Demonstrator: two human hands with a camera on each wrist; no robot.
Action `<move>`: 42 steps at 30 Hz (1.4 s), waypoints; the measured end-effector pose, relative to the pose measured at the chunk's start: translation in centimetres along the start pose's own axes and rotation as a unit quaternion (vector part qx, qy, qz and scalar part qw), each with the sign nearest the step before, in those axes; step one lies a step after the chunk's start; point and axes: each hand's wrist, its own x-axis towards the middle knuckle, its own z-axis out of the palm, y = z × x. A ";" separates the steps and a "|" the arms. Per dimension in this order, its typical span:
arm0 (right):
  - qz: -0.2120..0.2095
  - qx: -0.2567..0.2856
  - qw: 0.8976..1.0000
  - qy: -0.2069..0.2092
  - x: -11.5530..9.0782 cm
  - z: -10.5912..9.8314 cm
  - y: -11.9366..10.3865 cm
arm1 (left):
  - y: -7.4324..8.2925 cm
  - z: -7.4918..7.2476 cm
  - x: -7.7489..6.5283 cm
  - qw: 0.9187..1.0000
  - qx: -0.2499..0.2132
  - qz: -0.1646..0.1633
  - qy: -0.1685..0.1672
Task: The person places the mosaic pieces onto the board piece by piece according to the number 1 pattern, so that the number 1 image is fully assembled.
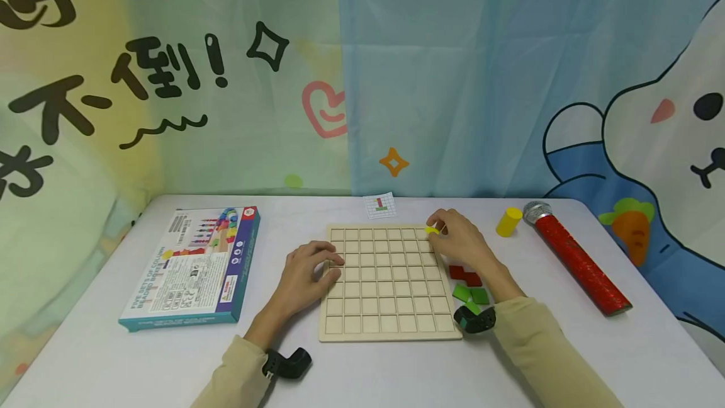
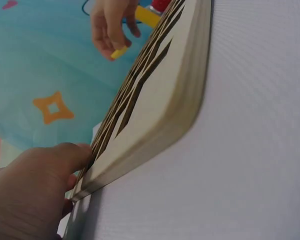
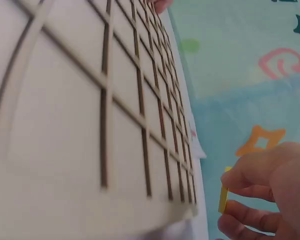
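While the right hand [image 1: 460,238] pinches a thin yellow piece [image 3: 223,200], the left hand [image 1: 306,274] touches a pale wooden grid board [image 1: 387,288].
Left fingers bend loosely, thumb apart.

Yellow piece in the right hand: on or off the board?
Off: the right hand pinches the yellow piece, and both wrist views show it apart from the board.

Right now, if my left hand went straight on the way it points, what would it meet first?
Most likely the board; your left hand sits at its left edge, though whether it would push or slide over is unclear.
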 end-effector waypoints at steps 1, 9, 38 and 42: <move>-0.005 0.004 1.000 -0.004 0.1 0.1 -0.3 | 0.0 0.0 0.0 1.000 -0.002 0.000 -0.001; -0.050 0.014 0.998 -0.021 0.6 1.0 -2.2 | -0.1 0.1 0.0 1.000 0.000 -0.008 -0.007; -0.126 -0.015 0.987 -0.100 1.8 5.0 -7.0 | 0.4 0.0 0.0 0.999 0.011 -0.027 -0.026; -0.125 -0.019 0.987 -0.096 2.1 5.4 -7.2 | 0.3 -0.1 -0.1 0.999 0.010 -0.028 -0.025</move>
